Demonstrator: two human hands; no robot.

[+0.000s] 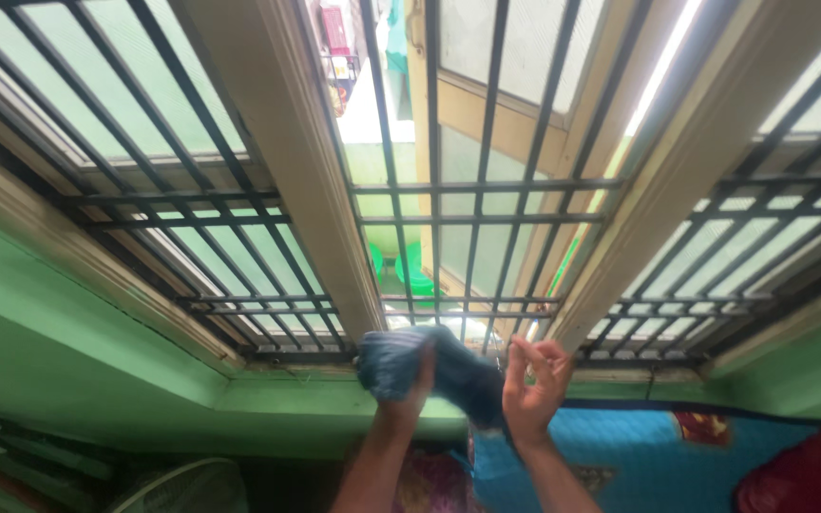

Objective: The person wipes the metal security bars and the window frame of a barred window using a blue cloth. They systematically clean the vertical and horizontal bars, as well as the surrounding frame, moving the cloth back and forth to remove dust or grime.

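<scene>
Low in the centre of the frame, a person's left hand (409,388) presses a bunched dark blue cloth (429,369) up toward the bottom rail of a barred window (467,237), fingers folded into the fabric from below. The cloth's long axis slants from centre-left down to the right, where its tail meets the right hand (534,388), which pinches that lower end between thumb and curled fingers. Both forearms rise from the bottom edge, converging at the sill, the left hand carrying the bulk of the cloth. Behind the dark bars (387,190), cream frames (287,161) fan toward the top; a green wall (68,342) fills the left, a blue patterned mat (639,456) the lower right, and a fan (182,489) the bottom left.
</scene>
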